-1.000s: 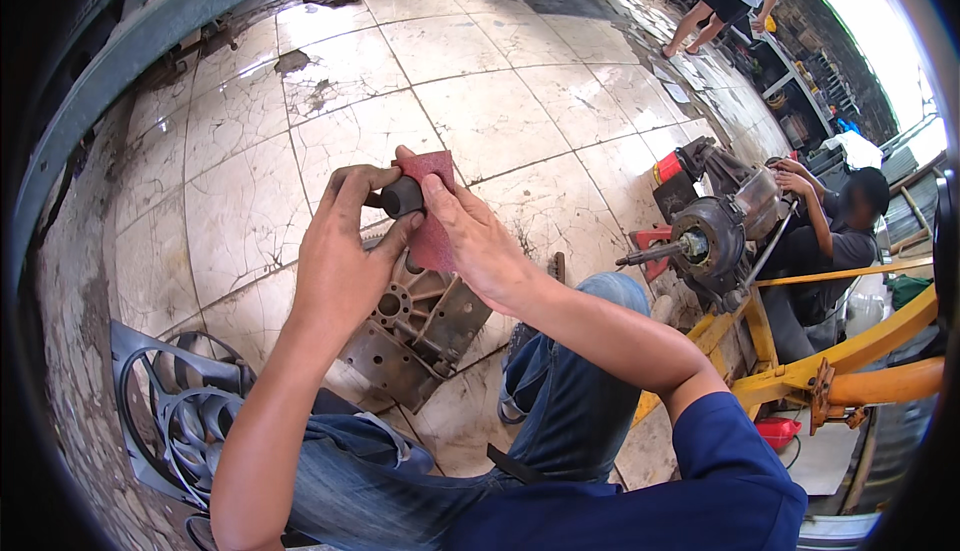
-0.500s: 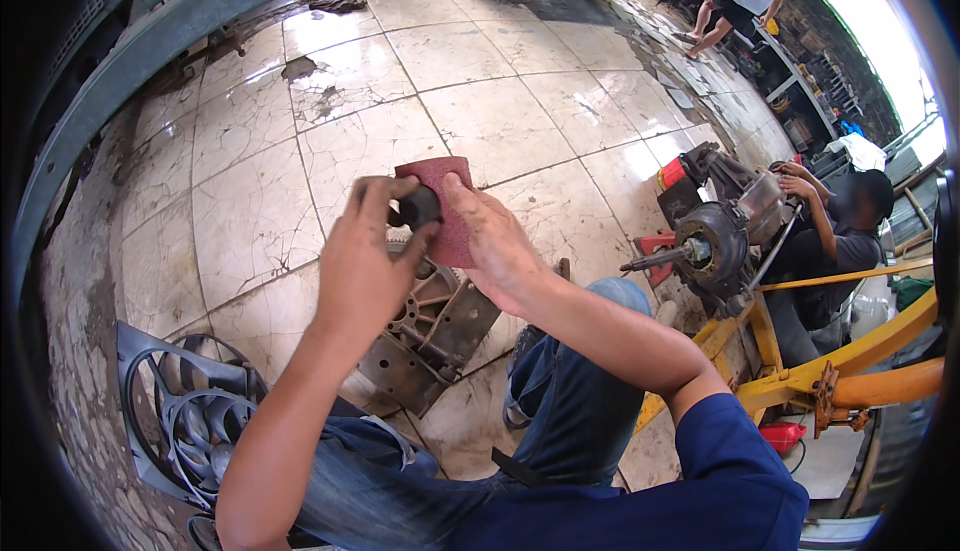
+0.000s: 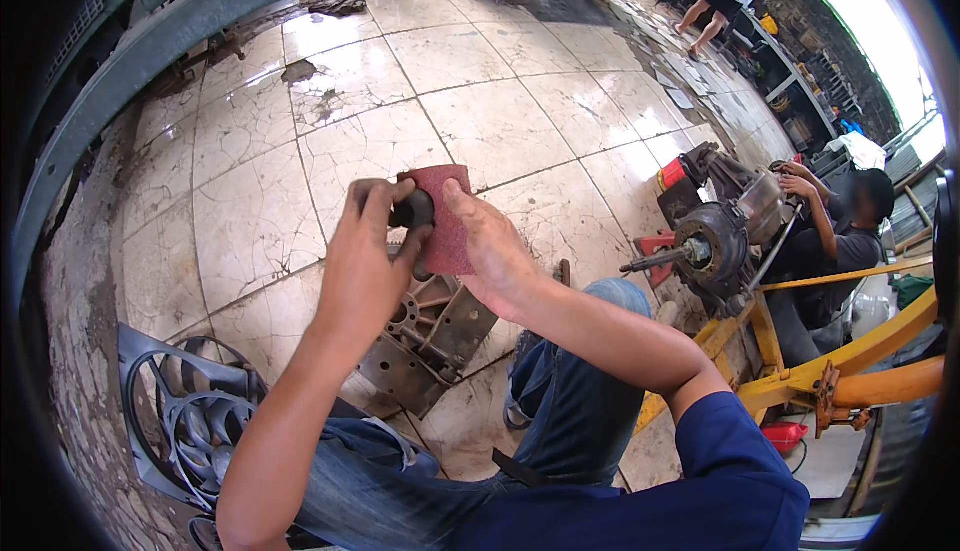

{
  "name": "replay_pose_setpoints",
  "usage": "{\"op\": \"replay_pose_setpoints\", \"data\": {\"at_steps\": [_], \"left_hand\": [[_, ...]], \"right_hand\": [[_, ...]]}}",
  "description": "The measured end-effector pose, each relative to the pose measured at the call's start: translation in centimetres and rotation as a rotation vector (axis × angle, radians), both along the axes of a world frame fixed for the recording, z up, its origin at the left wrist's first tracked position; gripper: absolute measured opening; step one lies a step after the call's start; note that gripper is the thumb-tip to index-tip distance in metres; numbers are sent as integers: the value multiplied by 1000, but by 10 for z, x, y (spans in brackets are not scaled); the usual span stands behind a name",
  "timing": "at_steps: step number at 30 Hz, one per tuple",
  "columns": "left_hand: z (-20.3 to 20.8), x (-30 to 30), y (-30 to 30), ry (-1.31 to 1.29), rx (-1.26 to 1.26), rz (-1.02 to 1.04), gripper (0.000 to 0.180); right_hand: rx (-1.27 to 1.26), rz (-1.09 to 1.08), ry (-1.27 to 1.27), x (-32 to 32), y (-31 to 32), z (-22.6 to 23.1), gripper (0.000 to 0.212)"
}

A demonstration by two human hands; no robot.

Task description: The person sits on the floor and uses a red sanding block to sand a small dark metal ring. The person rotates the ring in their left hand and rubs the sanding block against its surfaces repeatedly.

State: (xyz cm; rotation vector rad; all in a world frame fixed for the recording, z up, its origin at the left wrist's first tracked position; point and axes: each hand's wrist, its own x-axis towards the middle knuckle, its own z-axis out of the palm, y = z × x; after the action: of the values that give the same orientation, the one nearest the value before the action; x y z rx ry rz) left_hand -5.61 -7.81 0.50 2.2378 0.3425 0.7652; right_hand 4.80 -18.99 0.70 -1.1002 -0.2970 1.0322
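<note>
In the head view, my right hand (image 3: pixel 490 243) hides most of its own grip: its thumb lies flat on the near face of a red sheet (image 3: pixel 450 236), pressing it, but the fingers behind are out of sight. My left hand (image 3: pixel 352 266) pinches a black part (image 3: pixel 411 212) between bent fingers and thumb, and those cover so much of it that I can't make out its full shape. Its right side meets the sheet, above the floor in front of me. What shows of the part is dark, dull and rounded. The sheet stands roughly upright, taller than wide, its surface grainy like abrasive paper, its top edge slightly bowed. Below, a metal casting (image 3: pixel 466 321) with drilled holes lies on the tiles (image 3: pixel 480 101), its upper end partly covered by my hands.
</note>
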Motion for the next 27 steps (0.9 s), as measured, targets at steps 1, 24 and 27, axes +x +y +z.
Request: {"op": "replay_pose_setpoints", "data": {"at_steps": [1,24,27], "left_hand": [[-1,-3,-1,-8,-3,-12,43],[26,-8,7,-130,-374,-171,44],[26,-7,9,-109,-318,-144,43]], "right_hand": [[-3,-9,1,-4,3,4,50],[69,-158,-164,13,1,30,55],[78,-151,-192,13,-1,31,57]]}}
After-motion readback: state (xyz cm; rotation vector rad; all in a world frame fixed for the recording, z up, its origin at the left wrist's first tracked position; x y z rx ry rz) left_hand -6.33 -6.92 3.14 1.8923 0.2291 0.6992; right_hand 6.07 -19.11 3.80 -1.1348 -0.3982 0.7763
